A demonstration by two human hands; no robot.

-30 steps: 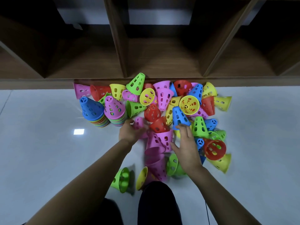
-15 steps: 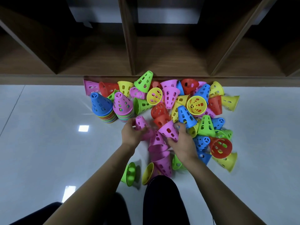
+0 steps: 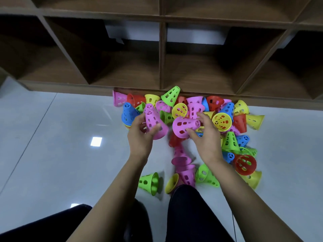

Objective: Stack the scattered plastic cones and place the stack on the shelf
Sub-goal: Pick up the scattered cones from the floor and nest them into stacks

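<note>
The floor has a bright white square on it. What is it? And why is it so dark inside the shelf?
In the head view, the white square is glare, most likely a ceiling light mirrored in the glossy floor. In the same view, the shelf looks dark at the back because little light reaches in. Its boards seem to fan outwards because the camera lens is wide-angle.

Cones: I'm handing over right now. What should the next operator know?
The left hand grips a pink cone, tip up. The right hand grips a second pink cone on its side; the two are not nested. A blue-topped stack stands behind the left hand. The pile lies loose on the floor before the shelf, which shows no cones. Left: nest the rest, shelve the stack.
</note>
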